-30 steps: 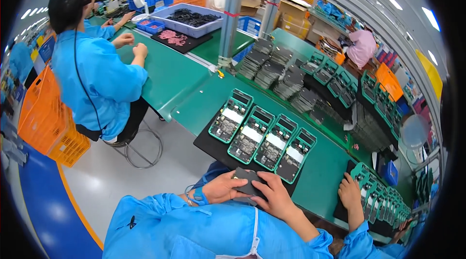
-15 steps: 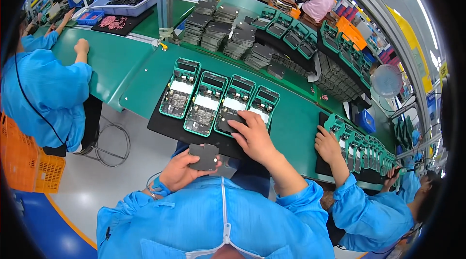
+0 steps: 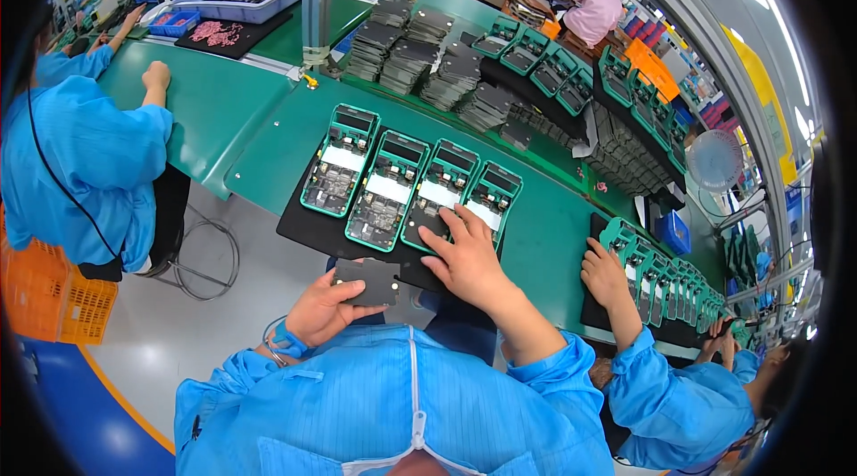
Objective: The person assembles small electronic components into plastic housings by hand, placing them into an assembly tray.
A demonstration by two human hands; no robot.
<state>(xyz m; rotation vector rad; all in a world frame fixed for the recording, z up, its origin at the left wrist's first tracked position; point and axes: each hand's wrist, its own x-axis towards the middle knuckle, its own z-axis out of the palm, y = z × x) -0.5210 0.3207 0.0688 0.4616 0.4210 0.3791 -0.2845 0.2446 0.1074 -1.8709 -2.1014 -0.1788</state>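
Note:
Four green-framed device housings with circuit boards inside lie side by side on a black mat (image 3: pixel 297 224) before me. My left hand (image 3: pixel 314 314) holds dark grey flat plates (image 3: pixel 368 280) between thumb and fingers, below the mat's near edge; how many are stacked cannot be told. My right hand (image 3: pixel 470 262) reaches over the third device housing (image 3: pixel 439 180), fingers spread, fingertips down on a dark plate in its lower part. The first housing (image 3: pixel 342 157) and second housing (image 3: pixel 386 195) show bare boards; the fourth housing (image 3: pixel 491 208) is partly behind my right fingers.
Stacks of dark plates (image 3: pixel 415 52) stand at the back of the green bench (image 3: pixel 268 177). Green casings (image 3: pixel 549 66) sit behind them to the right. Co-workers sit on both sides; a row of housings (image 3: pixel 665 275) lies near the right one. A metal post (image 3: pixel 316 3) rises at the far edge.
The plates in my left hand have turned and shifted slightly, and its fingers have moved beneath them. My right hand stays on the third housing. The whole view has shifted a little.

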